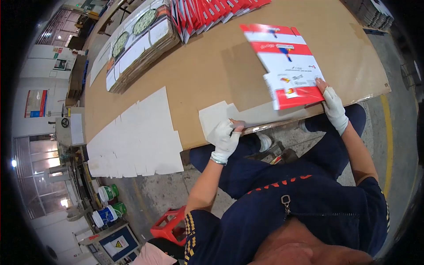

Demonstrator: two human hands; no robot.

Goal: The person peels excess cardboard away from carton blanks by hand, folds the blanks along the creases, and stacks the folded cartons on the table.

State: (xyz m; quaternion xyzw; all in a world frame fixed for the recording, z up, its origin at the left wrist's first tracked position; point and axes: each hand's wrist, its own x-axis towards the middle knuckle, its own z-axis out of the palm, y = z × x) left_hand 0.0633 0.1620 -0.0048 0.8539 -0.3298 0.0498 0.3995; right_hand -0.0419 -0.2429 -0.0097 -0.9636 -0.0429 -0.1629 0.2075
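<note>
My right hand [335, 110], in a white glove with bare fingertips, grips the near right corner of a flat red-and-white printed carton [289, 66]. The carton is tilted over the table edge, and its print is partly blurred. My left hand [226, 138], gloved the same way, is closed with its fingers curled at the table's near edge. It rests over a pale cardboard sheet [216, 114]; whatever its fingers may pinch is hidden. The sheet's strip runs right, toward the underside of the printed carton.
Cardboard covers the table [198, 79]. A jagged white cardboard sheet [141, 137] overhangs at left. A strapped carton stack [141, 44] and a fanned row of red-and-white cartons [207, 15] lie at the far side. A red stool [170, 225] and buckets [108, 214] stand on the floor.
</note>
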